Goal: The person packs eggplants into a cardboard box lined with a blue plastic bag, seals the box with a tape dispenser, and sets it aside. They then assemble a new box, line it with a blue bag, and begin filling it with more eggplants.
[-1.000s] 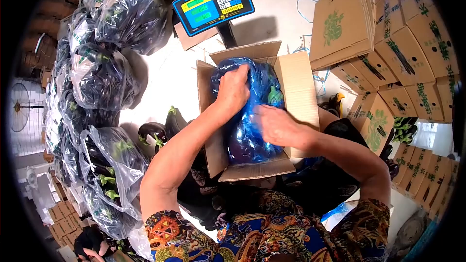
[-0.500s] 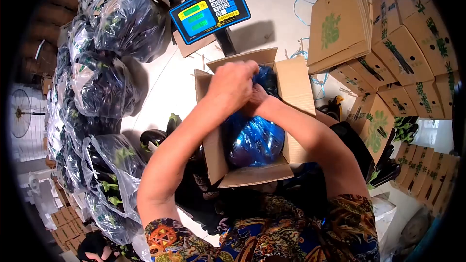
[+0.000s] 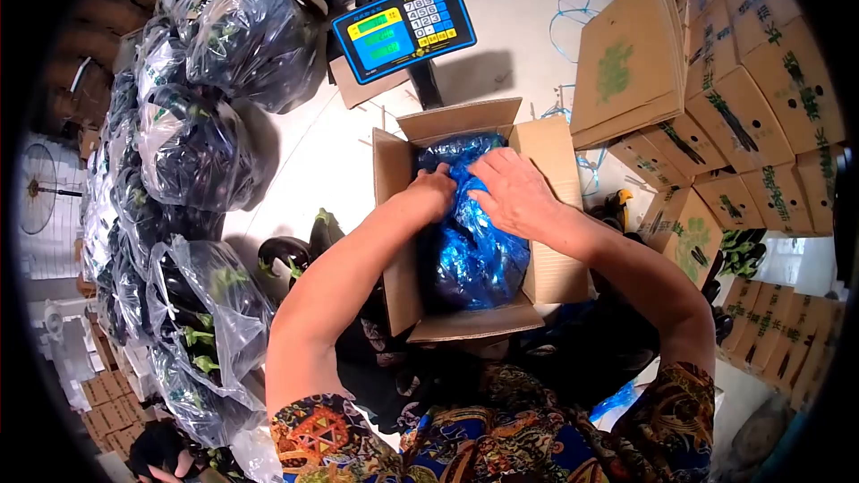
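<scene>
A knotless-looking, crumpled blue plastic bag fills the open cardboard box, with dark rounded shapes showing through it. My left hand rests on the bag's left side by the box wall, fingers bent and partly hidden, not visibly gripping. On the upper right of the bag lies my right hand, its fingers curved and apart against the plastic. The box flaps stand folded outward. Just behind the box rises a scale display with a keypad and lit green readout.
Clear bags of eggplants are piled along the left. Loose eggplants lie left of the box. Flattened cartons and stacked printed boxes stand at the right. Blue strapping lies on the floor behind.
My hands were together over the gathered top of the blue bag; now they are apart, left and right on it. The bag's top lies flatter inside the box.
</scene>
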`<state>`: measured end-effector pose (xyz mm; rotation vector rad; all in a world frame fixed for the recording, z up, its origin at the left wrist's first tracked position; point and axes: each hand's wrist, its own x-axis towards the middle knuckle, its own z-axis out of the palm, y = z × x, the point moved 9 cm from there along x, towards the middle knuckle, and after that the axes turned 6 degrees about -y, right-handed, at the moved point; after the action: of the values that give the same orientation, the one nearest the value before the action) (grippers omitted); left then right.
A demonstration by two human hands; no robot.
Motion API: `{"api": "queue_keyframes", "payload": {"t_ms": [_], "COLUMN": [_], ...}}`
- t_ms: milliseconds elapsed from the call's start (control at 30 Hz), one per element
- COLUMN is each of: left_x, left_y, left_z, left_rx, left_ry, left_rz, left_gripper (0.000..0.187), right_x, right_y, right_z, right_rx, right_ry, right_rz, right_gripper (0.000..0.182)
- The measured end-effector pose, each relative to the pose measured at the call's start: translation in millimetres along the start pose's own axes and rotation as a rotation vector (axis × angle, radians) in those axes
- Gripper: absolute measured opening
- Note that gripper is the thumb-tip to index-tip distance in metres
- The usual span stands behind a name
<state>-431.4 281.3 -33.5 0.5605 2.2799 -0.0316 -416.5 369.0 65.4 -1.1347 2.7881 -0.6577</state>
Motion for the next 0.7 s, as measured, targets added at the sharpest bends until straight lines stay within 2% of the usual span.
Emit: {"api": "queue_keyframes", "payload": {"t_ms": [33,67,100,167,200,267,300,367,400,467,500,533,600,633,700], "left_x": [0,3,-1,-16,-36,-79,-96,-140,-130,-103,-95,-90,-79,-80,-74], "left_y": [-1,9,13,5,3,3,4,23,21,13,10,9,-2,-5,-5], "left_z": [4,8,5,-11,-32,-74,-93,-135,-135,-127,-127,-127,-114,-112,-106], "left_rx": [-0.078,0.071,0.111,-0.003,0.0,-0.01,-0.05,0.05,0.052,0.049,0.005,-0.042,-0.168,-0.192,-0.233], "left_ry": [0.079,0.115,0.219,0.139,0.245,0.538,0.625,1.155,1.143,1.123,1.029,0.933,0.741,0.726,0.689], "left_rz": [-0.023,0.064,0.138,0.082,0.047,0.005,-0.007,0.182,0.201,0.238,0.188,0.14,0.078,0.075,0.09], "left_gripper": [0.029,0.028,0.02,0.019,0.019,0.019,0.026,0.037,0.041,0.048,0.049,0.05,0.047,0.044,0.038], "right_x": [-2,-5,-1,5,19,30,32,42,43,45,44,37,16,-2,-14], "right_y": [-3,-6,0,11,9,0,1,-5,-7,3,8,0,-8,-12,-37], "right_z": [-4,-6,17,63,71,88,100,99,99,106,108,88,35,3,-5], "right_rx": [-0.076,-0.149,-0.186,-0.248,-0.209,-0.223,-0.255,-0.269,-0.275,-0.261,-0.256,-0.257,-0.122,-0.054,0.054], "right_ry": [0.122,0.249,0.184,0.055,-0.244,-0.495,-0.596,-0.694,-0.744,-0.67,-0.637,-0.775,-0.154,0.165,-0.114], "right_rz": [-0.074,-0.15,-0.153,-0.159,-0.082,0.014,0.041,0.063,0.071,0.136,0.169,0.153,0.025,-0.048,-0.149], "right_gripper": [0.024,0.026,0.025,0.024,0.023,0.024,0.025,0.027,0.029,0.031,0.033,0.031,0.03,0.03,0.034]}}
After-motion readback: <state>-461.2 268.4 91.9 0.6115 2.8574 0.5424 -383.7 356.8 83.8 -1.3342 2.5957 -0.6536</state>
